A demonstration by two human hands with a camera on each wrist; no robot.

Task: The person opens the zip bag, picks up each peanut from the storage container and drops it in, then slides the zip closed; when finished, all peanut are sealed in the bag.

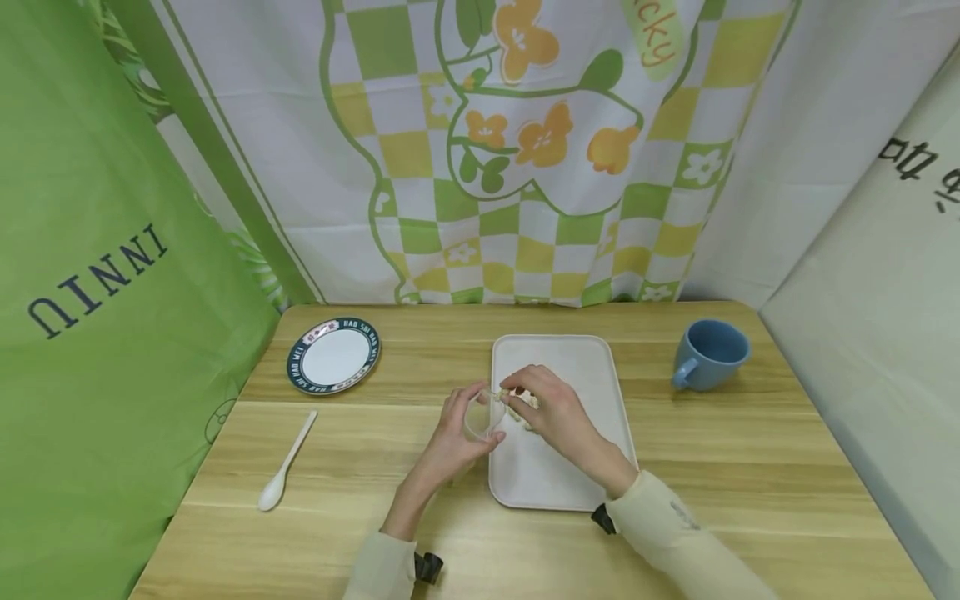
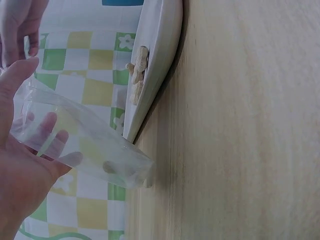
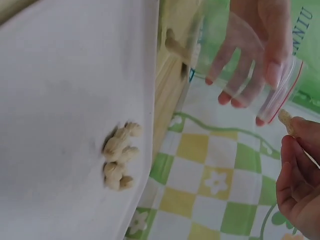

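My left hand [image 1: 452, 433] holds a clear zip-lock bag [image 2: 92, 132] by its mouth, thumb on one side and fingers on the other. Low in the bag, a peanut [image 3: 175, 46] shows blurred through the plastic. Between thumb and fingertips, my right hand [image 1: 558, 415] pinches another peanut [image 3: 285, 120] right at the red-edged opening. Several unshelled peanuts [image 3: 116, 156] lie in a small heap on the white tray [image 1: 558, 479], partly hidden by the right hand in the head view.
A dark-rimmed plate [image 1: 333, 357] sits at the back left, with a white spoon [image 1: 287, 467] in front of it. On the right stands a blue mug [image 1: 711, 357]. Curtains [image 1: 540, 242] hang behind the wooden table [image 1: 750, 483] and along both sides.
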